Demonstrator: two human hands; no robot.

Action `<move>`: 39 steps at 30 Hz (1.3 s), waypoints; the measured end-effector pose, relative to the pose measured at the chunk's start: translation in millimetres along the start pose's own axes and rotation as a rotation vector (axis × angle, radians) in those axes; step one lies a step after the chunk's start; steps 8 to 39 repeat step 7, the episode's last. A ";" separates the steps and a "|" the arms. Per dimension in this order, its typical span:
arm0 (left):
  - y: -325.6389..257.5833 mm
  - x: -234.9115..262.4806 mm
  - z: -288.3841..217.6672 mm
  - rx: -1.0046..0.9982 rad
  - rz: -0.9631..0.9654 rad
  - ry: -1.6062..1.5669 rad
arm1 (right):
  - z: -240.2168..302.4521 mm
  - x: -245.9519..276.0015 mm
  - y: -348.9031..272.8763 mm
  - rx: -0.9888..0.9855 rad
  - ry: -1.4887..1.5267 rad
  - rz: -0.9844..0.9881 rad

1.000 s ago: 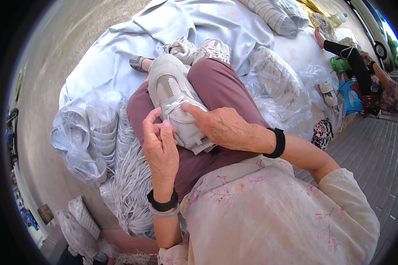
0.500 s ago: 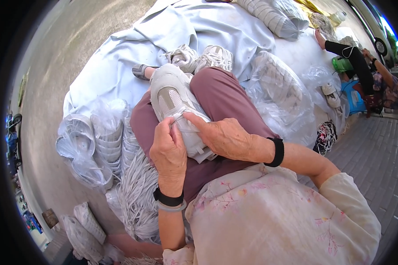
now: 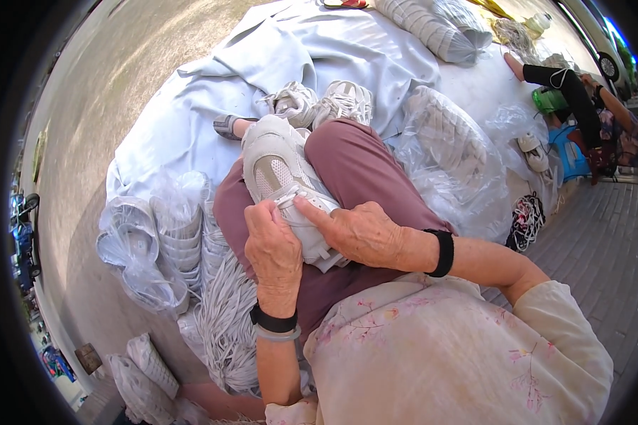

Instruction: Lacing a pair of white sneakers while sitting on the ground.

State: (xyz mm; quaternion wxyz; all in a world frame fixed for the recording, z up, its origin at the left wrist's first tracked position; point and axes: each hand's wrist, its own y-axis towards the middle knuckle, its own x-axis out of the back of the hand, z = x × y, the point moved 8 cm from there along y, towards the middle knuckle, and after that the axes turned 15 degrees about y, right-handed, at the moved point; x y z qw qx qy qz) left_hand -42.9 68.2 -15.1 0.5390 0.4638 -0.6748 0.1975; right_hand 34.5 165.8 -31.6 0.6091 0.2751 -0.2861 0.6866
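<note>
Both hands have closed in on the shoe since a second ago: the left hand (image 3: pixel 273 251) has slid up from below it to the tongue, and the right hand (image 3: pixel 358 230) has drawn back from lying flat across it to a pointed pinch.

Shoe (image 3: pixel 287 184): pale sneaker, toe pointing away, lying along the knee (image 3: pixel 365 166) in mauve trousers. Lap serves as a bench, likely so both hands stay free for fine work.

Left hand: fingers curled narrow around the shoe's near side, gripping it steady at the lacing area. Right hand: forefinger and thumb nipped together on the upper beside the left fingertips; cannot tell whether a lace end sits between them.

Laces (image 3: pixel 223 329): white bundle just left of the shoe, beside the thigh, within easy reach. Bagged soles (image 3: pixel 156 241) further left of the shoe. Two more sneakers (image 3: pixel 322 103) just beyond its toe, on a blue sheet (image 3: pixel 319 42). Another person (image 3: pixel 588 106) sits well right of the shoe.
</note>
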 end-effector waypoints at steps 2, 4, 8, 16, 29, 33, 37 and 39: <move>-0.7 -0.1 2.2 0.042 -0.015 -0.021 | 0.0 -0.6 0.4 -0.008 -0.001 0.016; -2.2 -1.0 0.9 0.028 -0.042 -0.016 | -0.9 -1.5 1.9 -0.013 -0.009 0.034; -9.2 -4.1 4.3 -0.026 -0.015 -0.020 | -2.4 -1.8 4.7 -0.031 -0.019 0.077; -9.2 -4.1 4.3 -0.026 -0.015 -0.020 | -2.4 -1.8 4.7 -0.031 -0.019 0.077; -9.2 -4.1 4.3 -0.026 -0.015 -0.020 | -2.4 -1.8 4.7 -0.031 -0.019 0.077; -9.2 -4.1 4.3 -0.026 -0.015 -0.020 | -2.4 -1.8 4.7 -0.031 -0.019 0.077; -9.2 -4.1 4.3 -0.026 -0.015 -0.020 | -2.4 -1.8 4.7 -0.031 -0.019 0.077; -9.2 -4.1 4.3 -0.026 -0.015 -0.020 | -2.4 -1.8 4.7 -0.031 -0.019 0.077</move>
